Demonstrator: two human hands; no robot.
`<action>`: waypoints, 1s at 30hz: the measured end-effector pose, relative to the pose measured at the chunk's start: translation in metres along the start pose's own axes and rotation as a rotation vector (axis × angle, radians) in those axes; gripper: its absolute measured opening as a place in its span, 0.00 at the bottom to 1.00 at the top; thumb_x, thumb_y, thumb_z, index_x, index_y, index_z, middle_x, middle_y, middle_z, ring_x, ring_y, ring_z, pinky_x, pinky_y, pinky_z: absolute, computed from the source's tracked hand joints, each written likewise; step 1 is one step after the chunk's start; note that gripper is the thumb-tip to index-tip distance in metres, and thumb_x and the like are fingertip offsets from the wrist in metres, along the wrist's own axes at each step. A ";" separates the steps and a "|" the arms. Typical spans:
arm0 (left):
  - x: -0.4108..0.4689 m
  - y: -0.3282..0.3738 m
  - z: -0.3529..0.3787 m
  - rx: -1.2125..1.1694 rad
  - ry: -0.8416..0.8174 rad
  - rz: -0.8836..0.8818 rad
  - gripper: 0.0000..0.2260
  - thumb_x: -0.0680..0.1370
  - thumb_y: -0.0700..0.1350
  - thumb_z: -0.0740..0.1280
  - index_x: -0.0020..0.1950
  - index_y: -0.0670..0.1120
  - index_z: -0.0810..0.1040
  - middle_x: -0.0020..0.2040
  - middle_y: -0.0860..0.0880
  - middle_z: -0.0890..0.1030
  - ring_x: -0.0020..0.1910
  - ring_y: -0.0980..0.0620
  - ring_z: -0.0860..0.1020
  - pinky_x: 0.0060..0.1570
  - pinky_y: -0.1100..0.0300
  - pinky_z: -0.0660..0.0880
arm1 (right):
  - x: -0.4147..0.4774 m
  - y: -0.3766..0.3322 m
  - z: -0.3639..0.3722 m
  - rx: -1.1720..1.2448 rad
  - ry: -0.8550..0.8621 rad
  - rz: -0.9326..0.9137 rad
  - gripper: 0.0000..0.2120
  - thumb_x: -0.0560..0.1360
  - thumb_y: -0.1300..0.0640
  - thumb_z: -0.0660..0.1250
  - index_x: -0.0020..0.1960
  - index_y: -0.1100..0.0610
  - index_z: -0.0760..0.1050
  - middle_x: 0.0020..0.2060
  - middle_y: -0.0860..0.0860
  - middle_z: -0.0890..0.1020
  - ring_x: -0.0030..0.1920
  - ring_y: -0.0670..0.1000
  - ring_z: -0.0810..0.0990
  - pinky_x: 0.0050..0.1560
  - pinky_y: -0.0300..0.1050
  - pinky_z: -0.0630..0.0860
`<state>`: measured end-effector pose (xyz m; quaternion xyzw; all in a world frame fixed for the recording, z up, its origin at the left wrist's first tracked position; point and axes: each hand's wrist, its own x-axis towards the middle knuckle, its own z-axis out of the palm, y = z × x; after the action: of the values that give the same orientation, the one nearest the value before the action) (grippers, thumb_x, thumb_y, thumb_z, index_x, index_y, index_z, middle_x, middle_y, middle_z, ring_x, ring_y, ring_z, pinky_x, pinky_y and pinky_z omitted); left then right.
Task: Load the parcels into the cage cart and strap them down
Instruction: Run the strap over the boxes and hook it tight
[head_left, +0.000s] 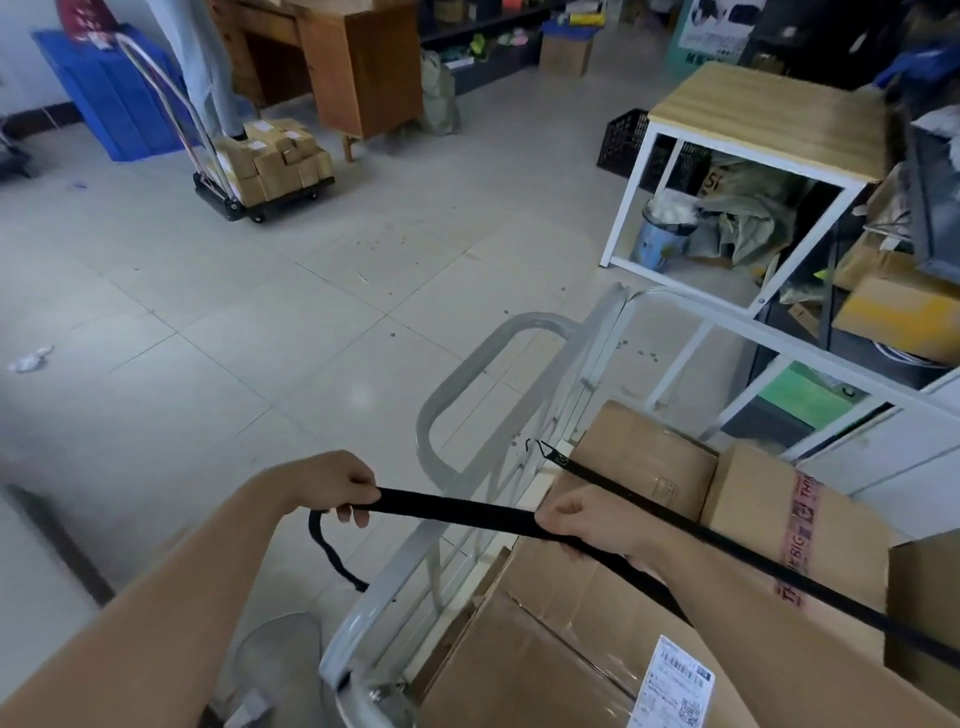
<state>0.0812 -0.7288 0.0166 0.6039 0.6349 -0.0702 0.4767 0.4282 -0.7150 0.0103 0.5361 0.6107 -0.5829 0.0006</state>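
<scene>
The left grip (337, 491) is curled round a black strap (457, 512) just outside the cage cart (467, 358), and the strap's loose end dangles below it. The right grip (587, 522) pinches the same strap above the cardboard parcels (644, 462), which sit inside the cart. The strap's hook (545, 451) catches the cart's wire side, and another run crosses the taped parcel (769, 499). A wooden-topped desk (769, 104) stands beyond.

We note strap (457, 511) black; cage cart (428, 431) frame pale grey; parcels (644, 462) plain brown; tape (802, 519) red-lettered; label (678, 680) white, black barcode; crates (109, 104) blue.
</scene>
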 end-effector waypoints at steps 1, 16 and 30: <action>0.006 -0.006 0.007 0.029 -0.007 -0.012 0.11 0.82 0.46 0.61 0.42 0.44 0.77 0.38 0.51 0.80 0.37 0.55 0.73 0.39 0.63 0.67 | 0.004 0.004 0.004 -0.028 0.002 0.015 0.18 0.78 0.45 0.66 0.35 0.56 0.76 0.31 0.54 0.78 0.33 0.49 0.73 0.45 0.44 0.71; 0.051 -0.055 0.050 0.199 0.008 -0.020 0.11 0.79 0.48 0.65 0.37 0.49 0.74 0.35 0.52 0.70 0.42 0.50 0.69 0.46 0.57 0.68 | 0.029 0.032 0.031 0.022 -0.117 0.160 0.13 0.79 0.47 0.66 0.37 0.50 0.77 0.25 0.43 0.77 0.27 0.40 0.74 0.37 0.32 0.71; 0.069 -0.069 0.064 -0.664 0.145 -0.376 0.10 0.74 0.41 0.74 0.43 0.36 0.77 0.37 0.38 0.80 0.34 0.44 0.80 0.45 0.50 0.80 | 0.047 0.048 0.036 0.191 -0.346 0.309 0.11 0.73 0.47 0.73 0.41 0.53 0.77 0.32 0.47 0.81 0.32 0.44 0.77 0.35 0.35 0.72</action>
<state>0.0694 -0.7407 -0.0990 0.2929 0.7548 0.0959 0.5790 0.4170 -0.7223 -0.0646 0.5127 0.4545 -0.7141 0.1437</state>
